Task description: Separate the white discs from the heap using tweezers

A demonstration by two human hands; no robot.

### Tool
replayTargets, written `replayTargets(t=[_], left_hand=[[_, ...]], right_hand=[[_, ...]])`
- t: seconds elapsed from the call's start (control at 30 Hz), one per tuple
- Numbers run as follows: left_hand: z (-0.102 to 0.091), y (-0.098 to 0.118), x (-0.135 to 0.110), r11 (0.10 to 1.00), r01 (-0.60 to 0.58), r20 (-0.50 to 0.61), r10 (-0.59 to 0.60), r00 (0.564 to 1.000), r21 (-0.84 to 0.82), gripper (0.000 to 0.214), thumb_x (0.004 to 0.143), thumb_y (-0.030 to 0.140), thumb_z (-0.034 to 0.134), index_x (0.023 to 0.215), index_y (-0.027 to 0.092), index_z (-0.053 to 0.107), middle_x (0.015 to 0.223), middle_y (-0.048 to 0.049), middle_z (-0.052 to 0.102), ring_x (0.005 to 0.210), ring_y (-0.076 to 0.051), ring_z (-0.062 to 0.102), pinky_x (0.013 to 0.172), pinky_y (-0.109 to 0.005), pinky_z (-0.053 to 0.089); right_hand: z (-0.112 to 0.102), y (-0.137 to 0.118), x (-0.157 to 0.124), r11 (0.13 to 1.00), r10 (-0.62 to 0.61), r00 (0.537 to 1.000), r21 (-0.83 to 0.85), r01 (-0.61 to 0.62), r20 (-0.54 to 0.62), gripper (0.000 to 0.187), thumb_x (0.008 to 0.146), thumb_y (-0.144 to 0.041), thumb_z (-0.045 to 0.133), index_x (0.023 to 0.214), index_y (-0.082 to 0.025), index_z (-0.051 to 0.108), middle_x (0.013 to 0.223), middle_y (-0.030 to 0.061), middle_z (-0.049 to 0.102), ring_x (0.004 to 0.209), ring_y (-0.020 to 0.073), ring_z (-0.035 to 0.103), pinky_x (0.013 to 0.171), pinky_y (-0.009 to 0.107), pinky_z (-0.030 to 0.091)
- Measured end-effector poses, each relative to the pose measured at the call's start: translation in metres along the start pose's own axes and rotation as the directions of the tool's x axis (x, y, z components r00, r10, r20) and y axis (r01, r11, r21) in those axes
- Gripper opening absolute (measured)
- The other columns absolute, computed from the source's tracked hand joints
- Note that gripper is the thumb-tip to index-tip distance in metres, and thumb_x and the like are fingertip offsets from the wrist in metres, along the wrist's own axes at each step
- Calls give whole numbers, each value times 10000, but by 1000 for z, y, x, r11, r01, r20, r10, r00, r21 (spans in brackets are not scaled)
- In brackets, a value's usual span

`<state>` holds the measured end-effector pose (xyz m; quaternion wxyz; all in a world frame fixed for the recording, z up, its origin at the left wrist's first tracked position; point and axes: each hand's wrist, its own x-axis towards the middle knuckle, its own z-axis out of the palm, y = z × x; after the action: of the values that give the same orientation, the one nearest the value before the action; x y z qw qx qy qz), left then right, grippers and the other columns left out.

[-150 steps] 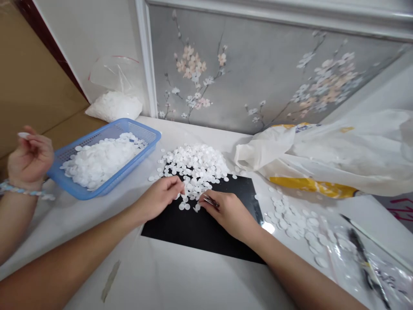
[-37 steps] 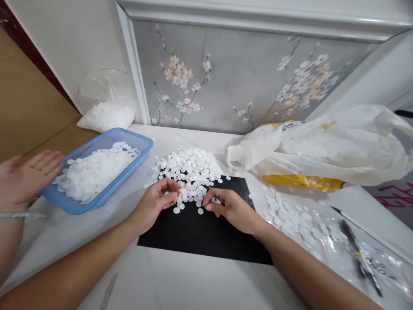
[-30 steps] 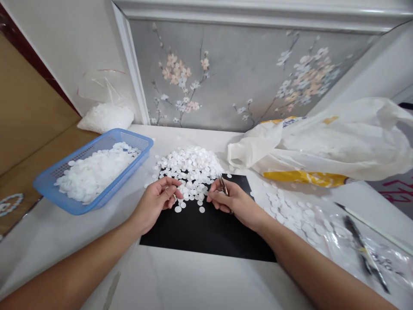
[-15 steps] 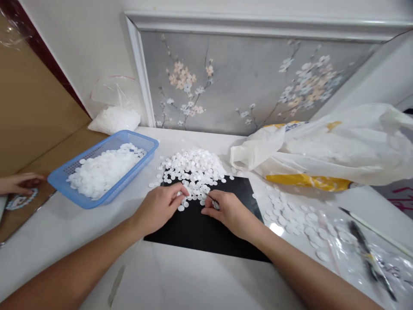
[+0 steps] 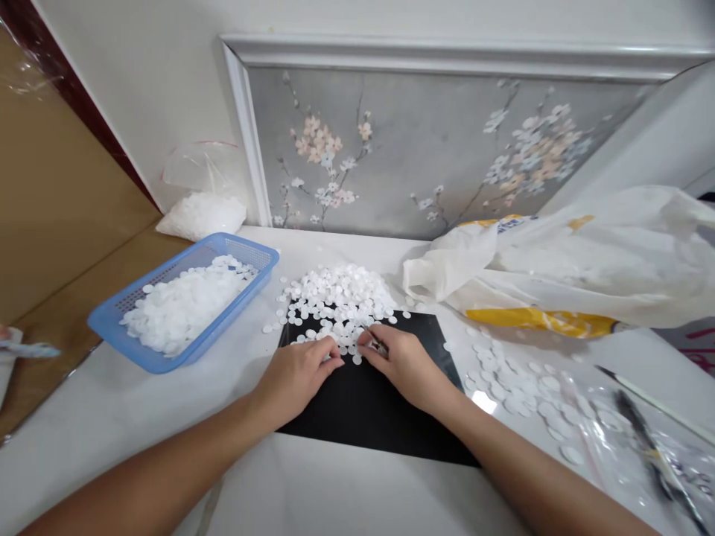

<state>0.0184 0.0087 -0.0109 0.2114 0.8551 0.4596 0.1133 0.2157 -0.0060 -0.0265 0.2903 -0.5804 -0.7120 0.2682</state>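
Observation:
A heap of small white discs point(image 5: 339, 296) lies at the far edge of a black mat point(image 5: 369, 402) on the white table. My left hand point(image 5: 299, 377) rests on the mat beside the heap, its fingers curled and pinched on a white disc. Close to its right, my right hand point(image 5: 399, 361) grips thin metal tweezers point(image 5: 373, 339), whose tips point into the discs at the heap's near edge. The two hands almost touch.
A blue basket point(image 5: 117, 325) of white discs stands at the left, a clear bag of discs point(image 5: 202, 212) behind it. A white and yellow plastic bag point(image 5: 564, 260) lies at the right, loose discs point(image 5: 517, 383) and a black pen point(image 5: 642, 432) before it. Another person's hand point(image 5: 11, 344) shows at the left edge.
Both my hands have shifted a little toward the heap and closer together. The other person's hand at the left has drawn back to the frame's edge. The view has tilted slightly.

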Motion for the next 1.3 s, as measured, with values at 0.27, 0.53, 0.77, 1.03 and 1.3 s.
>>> replayTargets(t=[0.27,0.53,0.77,1.03,1.3], left_hand=[[-16,-13,1,992,94,-127,-105,986,-86,232,954,333,347,927,249,562,817,26,667,726,-165,615,628,-250,364],[-6,-9,2,998,49,-22,-48,999,50,69,866,320,554,890,256,564,724,44,612,639,-155,569,560,-237,316],[-4,-8,4,999,34,-69,-37,997,-41,119,893,288,488,803,233,543,734,32,614,664,-156,559,586,-252,330],[-4,-3,2,684,131,23,-164,986,-718,249,912,403,418,761,205,419,685,41,552,504,-77,371,509,-219,303],[-6,-3,1,730,137,23,-164,986,-669,119,895,269,404,927,221,508,607,65,460,513,-96,382,512,-225,285]], right_hand=[[-3,-1,-3,999,27,998,32,-29,58,176,862,-287,520,739,-187,595,652,-13,581,548,123,475,555,247,363],[-11,5,-8,957,150,976,226,-183,157,133,816,-301,549,745,-196,588,591,-47,526,482,87,408,472,221,313],[-8,6,-9,735,219,945,596,-324,245,219,797,-371,591,732,-191,486,625,-19,594,438,60,376,400,201,263],[-12,2,-7,569,187,930,737,-364,315,317,832,-423,554,669,-193,409,586,-56,447,414,43,300,372,205,147],[-10,1,-13,940,66,981,317,-123,185,113,876,-299,509,814,-205,522,634,-41,519,533,103,443,527,236,355]])
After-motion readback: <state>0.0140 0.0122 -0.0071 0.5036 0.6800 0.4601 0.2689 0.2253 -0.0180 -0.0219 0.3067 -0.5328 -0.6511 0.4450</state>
